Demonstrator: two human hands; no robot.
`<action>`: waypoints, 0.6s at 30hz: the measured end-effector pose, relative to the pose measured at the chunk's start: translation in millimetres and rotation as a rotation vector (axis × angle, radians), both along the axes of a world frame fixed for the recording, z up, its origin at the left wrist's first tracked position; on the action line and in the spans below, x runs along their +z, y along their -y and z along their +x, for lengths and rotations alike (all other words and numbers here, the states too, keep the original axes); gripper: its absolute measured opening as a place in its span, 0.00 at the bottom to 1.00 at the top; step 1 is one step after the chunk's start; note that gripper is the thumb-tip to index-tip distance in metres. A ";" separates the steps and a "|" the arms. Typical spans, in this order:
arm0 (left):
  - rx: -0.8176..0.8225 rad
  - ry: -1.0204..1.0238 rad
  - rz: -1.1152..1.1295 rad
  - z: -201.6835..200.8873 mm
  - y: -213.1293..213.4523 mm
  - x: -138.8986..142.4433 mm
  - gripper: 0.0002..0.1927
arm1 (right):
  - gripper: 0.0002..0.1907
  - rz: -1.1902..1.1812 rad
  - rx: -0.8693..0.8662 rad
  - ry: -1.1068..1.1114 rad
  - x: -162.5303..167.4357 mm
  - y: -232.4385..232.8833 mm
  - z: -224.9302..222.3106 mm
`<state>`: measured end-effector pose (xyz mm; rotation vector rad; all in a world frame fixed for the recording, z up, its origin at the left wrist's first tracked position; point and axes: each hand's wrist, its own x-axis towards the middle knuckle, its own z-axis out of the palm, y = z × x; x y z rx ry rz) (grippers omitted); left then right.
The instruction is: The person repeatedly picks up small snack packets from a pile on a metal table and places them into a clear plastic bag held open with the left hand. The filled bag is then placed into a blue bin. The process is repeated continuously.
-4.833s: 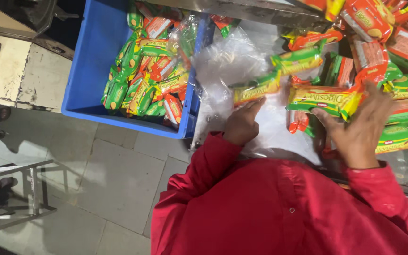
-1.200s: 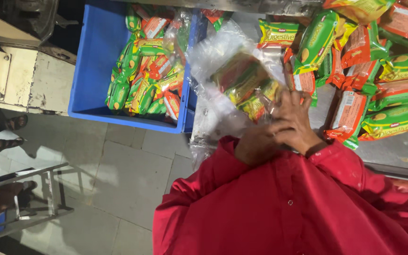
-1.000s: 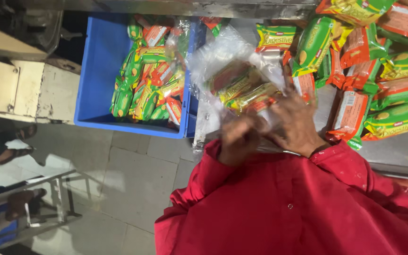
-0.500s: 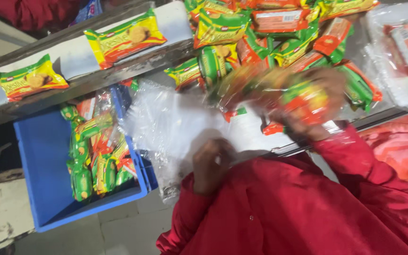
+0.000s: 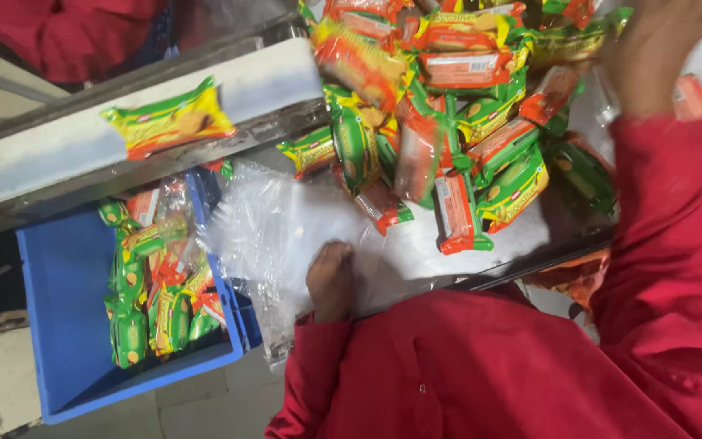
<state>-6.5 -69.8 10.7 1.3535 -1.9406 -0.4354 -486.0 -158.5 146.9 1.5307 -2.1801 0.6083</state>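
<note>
The right hand [image 5: 652, 49] is now reaching up over the heap of biscuit packets [image 5: 457, 122], no longer beside the left hand [image 5: 331, 280] on the clear bag [image 5: 286, 223].

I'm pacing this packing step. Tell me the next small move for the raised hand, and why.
Probably bring the right hand down onto one of the green and red snack packets heaped on the table. It hovers open above the pile and holds nothing, while the left hand already rests on the clear plastic bag, which looks flat and empty beside the blue crate.
</note>
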 end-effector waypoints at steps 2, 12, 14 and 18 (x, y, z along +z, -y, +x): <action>-0.043 -0.003 -0.051 1.4 2.4 -6.5 0.04 | 0.17 -0.205 0.348 0.065 -17.6 -21.4 60.9; -0.066 0.041 0.228 11.3 -9.2 -21.0 0.08 | 0.16 0.060 1.142 0.522 -17.2 -66.2 274.2; -0.180 -0.141 0.501 13.3 -3.1 -19.1 0.11 | 0.19 0.146 1.198 0.544 -26.7 -51.1 300.7; -0.173 -0.126 0.518 15.8 3.5 -13.3 0.20 | 0.28 0.133 1.236 0.458 -54.8 17.8 364.4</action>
